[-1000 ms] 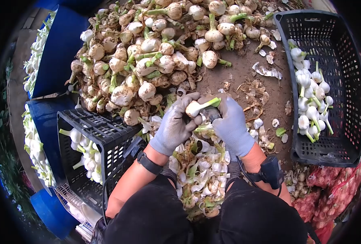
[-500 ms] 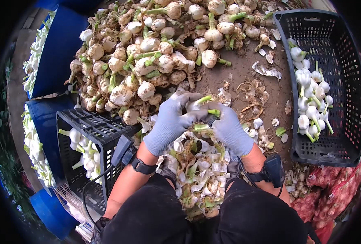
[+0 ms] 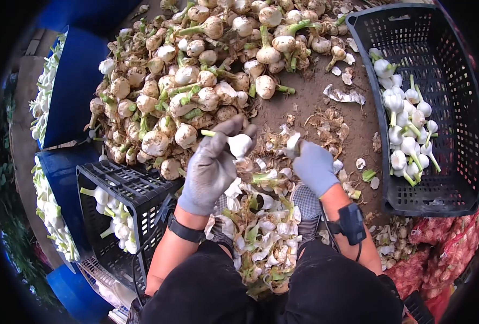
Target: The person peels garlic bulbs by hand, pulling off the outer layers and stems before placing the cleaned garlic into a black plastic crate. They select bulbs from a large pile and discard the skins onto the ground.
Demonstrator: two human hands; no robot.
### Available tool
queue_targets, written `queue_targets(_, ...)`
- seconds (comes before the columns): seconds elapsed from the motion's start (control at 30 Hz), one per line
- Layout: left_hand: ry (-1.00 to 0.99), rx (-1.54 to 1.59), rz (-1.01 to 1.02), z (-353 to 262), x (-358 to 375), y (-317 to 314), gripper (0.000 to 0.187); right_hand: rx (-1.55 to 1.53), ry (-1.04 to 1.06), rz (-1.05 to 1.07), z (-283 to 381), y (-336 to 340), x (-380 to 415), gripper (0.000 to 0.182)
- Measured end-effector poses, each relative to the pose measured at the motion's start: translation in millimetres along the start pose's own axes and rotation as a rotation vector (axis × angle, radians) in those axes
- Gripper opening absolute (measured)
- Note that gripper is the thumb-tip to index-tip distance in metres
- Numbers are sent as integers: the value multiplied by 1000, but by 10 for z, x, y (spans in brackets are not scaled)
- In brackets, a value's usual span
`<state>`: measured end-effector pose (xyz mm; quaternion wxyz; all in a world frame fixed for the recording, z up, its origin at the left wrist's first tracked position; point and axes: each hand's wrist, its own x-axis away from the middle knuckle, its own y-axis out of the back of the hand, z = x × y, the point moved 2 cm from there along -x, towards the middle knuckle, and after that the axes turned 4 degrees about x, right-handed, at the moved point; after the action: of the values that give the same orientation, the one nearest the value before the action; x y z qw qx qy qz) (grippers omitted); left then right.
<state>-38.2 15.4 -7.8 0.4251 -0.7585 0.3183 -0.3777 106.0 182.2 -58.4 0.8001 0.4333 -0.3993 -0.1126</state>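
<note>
My left hand point(image 3: 209, 175), in a grey-blue glove with soiled fingertips, is closed on a white garlic bulb point(image 3: 240, 144). The bulb's short green stem points left, and its surface looks clean. To its right, my right hand point(image 3: 314, 168), gloved the same way, has its fingers closed; a white piece of garlic skin point(image 3: 293, 140) shows at the fingertips. Part of that grip is hidden by the hand itself. Below both hands, a heap of peeled garlic skins point(image 3: 266, 237) lies between my shoes.
Dirty garlic bulbs point(image 3: 185, 75) are piled ahead. A black crate point(image 3: 460, 173) at right holds clean bulbs; another black crate point(image 3: 137, 175) stands at left, beside blue containers point(image 3: 75, 92) of garlic. Red mesh sacks point(image 3: 439, 259) lie at lower right.
My hands have moved apart. The left now holds the bulb up with its stem turned leftward, while the right has moved away from it with a white piece at its fingertips.
</note>
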Motion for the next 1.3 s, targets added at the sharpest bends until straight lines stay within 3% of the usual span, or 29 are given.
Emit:
queue_targets(0.03,-83,-132,-38,-102,-43,-6,44,-101,0,36,-91,73,60,24)
queue_targets(0.17,-8,-258,-78,-27,-362,-115,52,-168,194,197,69,42,290,29)
queue_targets(0.2,64,-248,-113,39,-456,-413,62,-136,260,241,198,-15,330,33)
queue_targets(0.27,99,-390,363,270,-567,-994,74,-285,509,312,373,-50,451,34)
queue_targets(0.33,-239,-1047,398,240,-788,-1194,80,-400,436,416,539,223,514,35)
queue_targets(0.37,-489,-1353,391,156,-1060,-944,64,-518,361,515,572,340,504,36)
queue_targets(0.47,-268,-2136,172,150,-1447,-283,56,-349,334,199,302,168,311,34)
queue_targets(0.5,-324,-2298,248,216,-1492,-64,49,-338,331,202,248,130,275,34)
queue_targets(0.6,-439,-2111,384,233,-1604,344,41,-576,403,10,113,107,65,31)
queue_targets(0.63,-197,-2098,174,218,-1547,239,34,-894,237,61,11,52,-50,32)
queue_targets(0.67,-297,-1988,149,209,-1472,215,33,-1216,54,119,-99,-25,-110,33)
queue_targets(0.7,-258,-1970,138,244,-1384,250,33,-1305,-5,96,-151,9,-166,35)
queue_targets(0.83,73,-1839,161,469,-865,262,44,-1324,-214,217,-72,-19,-343,40)
queue_targets(0.93,128,-1458,1,405,-639,284,54,-1270,-160,374,-198,-199,-281,38)
queue_targets(1.0,-54,-1610,211,415,-530,379,65,-1310,-166,429,-112,-337,-160,37)
queue_targets(1.07,31,-1771,163,502,-460,510,79,-1275,-128,427,-3,-392,-87,36)
queue_targets(1.13,130,-1713,75,507,-439,463,75,-1298,-145,384,75,-374,-58,37)
queue_targets(1.23,143,-1568,50,399,-373,249,75,-1060,-47,227,117,-166,-28,40)
queue_targets(1.27,107,-1683,101,348,-337,158,77,-1060,-57,235,120,-201,-5,40)
queue_targets(1.3,22,-1691,151,328,-281,118,76,-1010,120,42,136,-194,7,42)
